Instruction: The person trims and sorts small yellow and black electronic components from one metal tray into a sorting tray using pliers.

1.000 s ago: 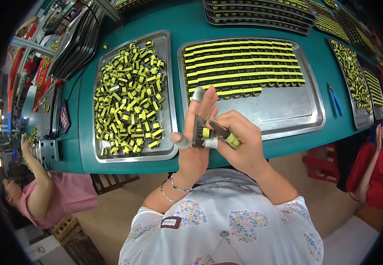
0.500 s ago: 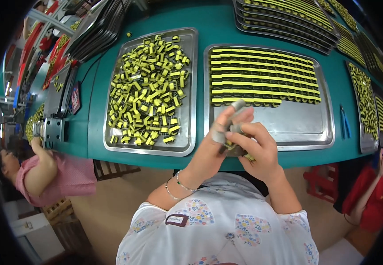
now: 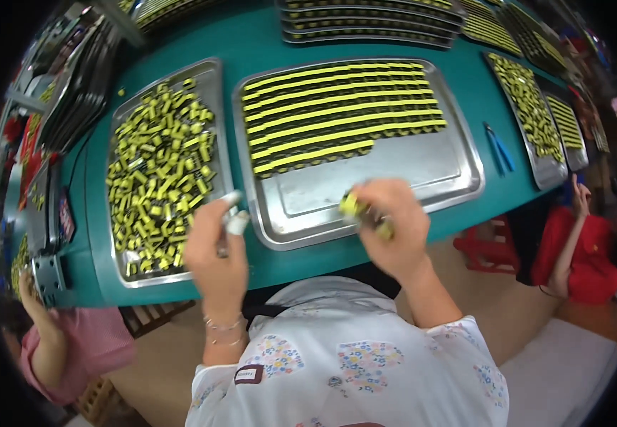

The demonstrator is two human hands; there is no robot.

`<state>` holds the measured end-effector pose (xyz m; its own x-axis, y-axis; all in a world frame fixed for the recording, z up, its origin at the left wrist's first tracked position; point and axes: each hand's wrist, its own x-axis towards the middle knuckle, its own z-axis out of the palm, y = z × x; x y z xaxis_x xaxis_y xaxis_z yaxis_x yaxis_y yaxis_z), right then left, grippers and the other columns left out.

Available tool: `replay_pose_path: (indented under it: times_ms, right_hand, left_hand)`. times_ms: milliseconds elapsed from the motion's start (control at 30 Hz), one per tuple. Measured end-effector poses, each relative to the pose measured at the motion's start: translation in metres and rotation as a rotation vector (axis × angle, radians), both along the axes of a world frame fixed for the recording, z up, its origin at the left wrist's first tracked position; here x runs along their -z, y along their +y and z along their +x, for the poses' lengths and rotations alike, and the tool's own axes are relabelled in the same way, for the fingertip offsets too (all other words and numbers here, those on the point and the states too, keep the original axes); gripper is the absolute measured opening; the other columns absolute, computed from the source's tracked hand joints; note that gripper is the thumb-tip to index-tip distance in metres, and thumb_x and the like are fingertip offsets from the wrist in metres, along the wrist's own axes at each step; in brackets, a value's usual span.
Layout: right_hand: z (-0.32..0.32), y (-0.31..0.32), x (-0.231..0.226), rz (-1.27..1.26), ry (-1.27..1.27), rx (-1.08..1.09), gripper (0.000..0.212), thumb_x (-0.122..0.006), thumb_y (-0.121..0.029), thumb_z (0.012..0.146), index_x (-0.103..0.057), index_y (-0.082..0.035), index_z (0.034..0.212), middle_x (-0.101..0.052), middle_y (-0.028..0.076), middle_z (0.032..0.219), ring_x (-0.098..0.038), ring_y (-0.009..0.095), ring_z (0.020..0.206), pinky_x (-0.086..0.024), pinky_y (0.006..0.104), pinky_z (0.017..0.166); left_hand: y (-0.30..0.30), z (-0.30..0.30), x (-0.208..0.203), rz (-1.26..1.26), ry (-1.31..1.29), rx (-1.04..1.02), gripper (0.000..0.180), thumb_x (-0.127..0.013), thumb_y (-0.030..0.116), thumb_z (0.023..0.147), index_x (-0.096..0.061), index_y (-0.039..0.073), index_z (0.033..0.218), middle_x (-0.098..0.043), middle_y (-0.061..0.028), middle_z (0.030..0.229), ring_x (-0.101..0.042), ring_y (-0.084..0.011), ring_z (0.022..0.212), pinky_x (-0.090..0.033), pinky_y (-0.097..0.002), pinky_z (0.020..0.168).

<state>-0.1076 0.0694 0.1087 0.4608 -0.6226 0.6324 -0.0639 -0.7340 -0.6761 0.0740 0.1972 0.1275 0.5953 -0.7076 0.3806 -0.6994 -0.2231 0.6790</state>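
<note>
My left hand point(image 3: 217, 245) hovers by the right rim of the left metal tray point(image 3: 224, 164). Whitish covers sit on its thumb and forefinger tips, which are apart with nothing plain between them. Small yellow-and-black block-shaped parts point(image 3: 155, 185) lie heaped in that tray. In my right hand point(image 3: 397, 228) are a few of the same parts point(image 3: 351, 205), blurred by motion; the fingers curl round them. This hand is over the near edge of the right metal tray point(image 3: 422, 171), where matching parts stand in long, close rows point(image 3: 337, 103) across the far side.
Blue-handled pliers point(image 3: 499, 149) lie right of the right tray. Stacked filled trays point(image 3: 372, 25) stand at the back, dark trays point(image 3: 81, 92) at the far left. More part-filled trays point(image 3: 529, 114) are at the right. A person in pink point(image 3: 84, 349) and one in red point(image 3: 578, 252) sit nearby.
My hands were together over the right tray's near edge. They have parted: the left has gone left toward the heaped tray, and the right keeps several parts. The view has shifted.
</note>
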Motion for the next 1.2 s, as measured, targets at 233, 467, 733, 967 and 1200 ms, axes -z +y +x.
replay_pose_path:
  times_ms: [233, 467, 733, 967, 1200]
  right_hand:
    - [-0.021, -0.073, 0.010, 0.067, 0.324, 0.303, 0.033, -0.059, 0.010, 0.069, -0.057, 0.000, 0.100, -0.059, 0.013, 0.095, -0.060, 0.032, 0.085, -0.048, 0.0336, 0.074]
    - [-0.008, -0.078, 0.015, 0.049, 0.439, 0.221, 0.031, -0.061, 0.010, 0.071, -0.057, -0.001, 0.099, -0.054, 0.013, 0.098, -0.057, 0.034, 0.090, -0.047, 0.0388, 0.076]
    - [-0.005, -0.073, 0.015, 0.010, 0.401, 0.253, 0.025, -0.064, 0.004, 0.074, -0.056, -0.001, 0.097, -0.055, 0.013, 0.095, -0.057, 0.034, 0.085, -0.046, 0.0369, 0.072]
    - [-0.014, -0.050, 0.012, 0.212, 0.128, 0.119, 0.021, -0.058, -0.009, 0.076, -0.054, 0.001, 0.094, -0.056, 0.015, 0.085, -0.057, 0.027, 0.079, -0.045, 0.0346, 0.074]
    - [0.030, 0.007, -0.001, 0.353, -0.077, -0.330, 0.034, -0.063, -0.006, 0.070, -0.054, 0.000, 0.103, -0.057, 0.014, 0.094, -0.060, 0.030, 0.089, -0.048, 0.0358, 0.076]
  left_hand:
    - [0.022, 0.029, -0.002, 0.365, -0.457, 0.035, 0.029, -0.067, -0.003, 0.066, -0.060, 0.005, 0.094, -0.060, -0.0073, 0.090, -0.059, -0.0272, 0.079, -0.048, -0.0357, 0.066]
    - [0.023, 0.026, -0.008, 0.416, -0.438, -0.016, 0.035, -0.066, -0.006, 0.064, -0.059, 0.007, 0.096, -0.059, -0.0066, 0.088, -0.058, -0.0262, 0.082, -0.048, -0.0354, 0.066]
    - [0.030, 0.036, 0.000, 0.360, -0.422, 0.014, 0.038, -0.065, -0.008, 0.065, -0.059, 0.006, 0.100, -0.059, -0.0094, 0.088, -0.058, -0.0289, 0.082, -0.048, -0.0358, 0.069]
    - [0.027, 0.037, 0.018, -0.179, 0.384, -0.034, 0.030, -0.055, 0.002, 0.088, -0.055, -0.003, 0.118, -0.057, -0.0074, 0.110, -0.056, -0.0144, 0.087, -0.047, -0.0237, 0.073]
    - [0.005, 0.005, 0.034, -0.391, 1.052, 0.258, 0.037, -0.058, 0.019, 0.090, -0.048, 0.001, 0.120, -0.056, -0.0079, 0.105, -0.056, -0.0146, 0.085, -0.048, -0.0251, 0.066]
